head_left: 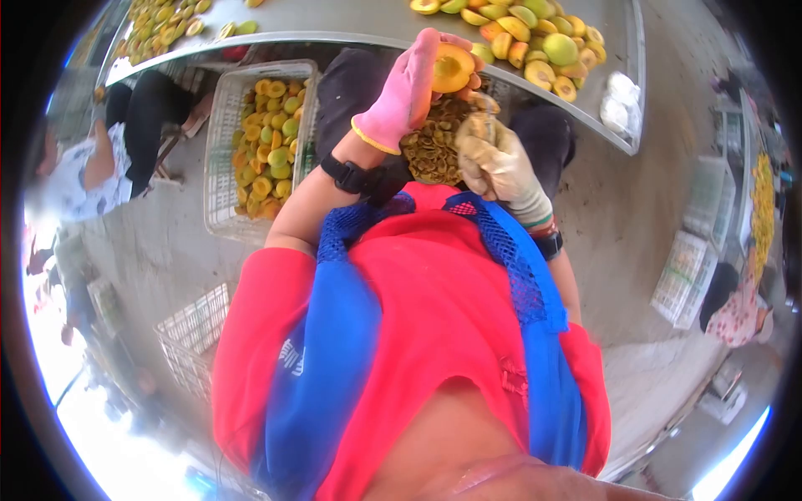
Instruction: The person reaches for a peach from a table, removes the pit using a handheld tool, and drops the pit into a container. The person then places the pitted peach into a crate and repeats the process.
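My left hand [408, 88], in a pink glove with a yellow cuff, holds a halved fruit [452, 68] that looks like a peach, its orange cut face with a hollow turned up. My right hand [494, 159], in a soiled whitish glove, is closed just to the right and nearer my body. What its fingers grip is too small and blurred to make out. Below and between both hands, between my knees, lies a heap of brownish pit scraps [433, 150]. Halved and whole fruits [535, 42] are piled on the metal table ahead of my hands.
The metal table [334, 37] has a raised rim. A white plastic bag [620, 104] lies at its right corner. A crate [219, 150] of fruit halves stands left of my knee, another crate [190, 330] behind it. People sit at left [92, 159] and right [739, 313].
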Motion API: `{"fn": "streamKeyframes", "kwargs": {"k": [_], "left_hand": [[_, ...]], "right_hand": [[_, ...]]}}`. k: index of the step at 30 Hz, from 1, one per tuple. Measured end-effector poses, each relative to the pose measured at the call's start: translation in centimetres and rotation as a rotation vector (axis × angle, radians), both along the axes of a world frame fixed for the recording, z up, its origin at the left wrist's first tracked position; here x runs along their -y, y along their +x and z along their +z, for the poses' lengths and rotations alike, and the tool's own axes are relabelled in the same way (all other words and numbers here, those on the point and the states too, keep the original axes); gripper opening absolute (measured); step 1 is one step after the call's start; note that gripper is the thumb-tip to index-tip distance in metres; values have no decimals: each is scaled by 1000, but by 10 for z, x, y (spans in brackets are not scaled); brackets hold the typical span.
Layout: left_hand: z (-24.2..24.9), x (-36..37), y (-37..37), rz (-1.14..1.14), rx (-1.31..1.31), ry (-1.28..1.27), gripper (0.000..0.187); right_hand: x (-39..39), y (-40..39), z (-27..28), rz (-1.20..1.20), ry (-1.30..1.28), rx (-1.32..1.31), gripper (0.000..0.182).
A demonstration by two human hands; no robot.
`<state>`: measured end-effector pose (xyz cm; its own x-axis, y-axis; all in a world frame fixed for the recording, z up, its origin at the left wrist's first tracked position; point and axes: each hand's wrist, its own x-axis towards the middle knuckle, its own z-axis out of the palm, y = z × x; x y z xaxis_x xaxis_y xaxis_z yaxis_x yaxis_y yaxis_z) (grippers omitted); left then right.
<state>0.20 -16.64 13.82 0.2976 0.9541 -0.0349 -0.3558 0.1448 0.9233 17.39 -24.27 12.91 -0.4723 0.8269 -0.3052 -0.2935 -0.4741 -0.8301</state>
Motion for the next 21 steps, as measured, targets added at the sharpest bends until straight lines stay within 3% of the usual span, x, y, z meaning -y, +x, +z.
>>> {"fn": "streamKeyframes", "kwargs": {"k": [1, 3, 4, 5, 6, 7, 12, 18, 21], "left_hand": [[-1, 0, -9, 6, -12, 30, 67], [-10, -7, -28, 32, -41, 80, 65], [-31, -17, -36, 56, 69, 97, 62], [-32, -14, -51, 89, -29, 156, 59], [-34, -12, -68, 144, -66, 150, 58], [-39, -10, -82, 190, -97, 146, 58], [-58, 16, -152, 355, -186, -75, 50], [-92, 63, -180, 459, -464, -297, 41], [-157, 88, -240, 655, -817, -230, 38]], "right_hand": [[-1, 2, -6, -26, 15, 60, 29], [-11, 5, -20, 57, 18, 432, 20], [-13, 7, -48, 66, 581, 757, 13], [-13, 8, -72, 43, 1166, 1030, 7], [-12, 6, -68, 161, 1361, 1228, 3], [-10, 2, -65, 125, 1323, 1143, 3], [-8, -28, -39, -54, 311, 714, 11], [-15, -38, -50, 40, 528, 803, 12], [-14, -31, -51, 75, 371, 805, 7]]}}
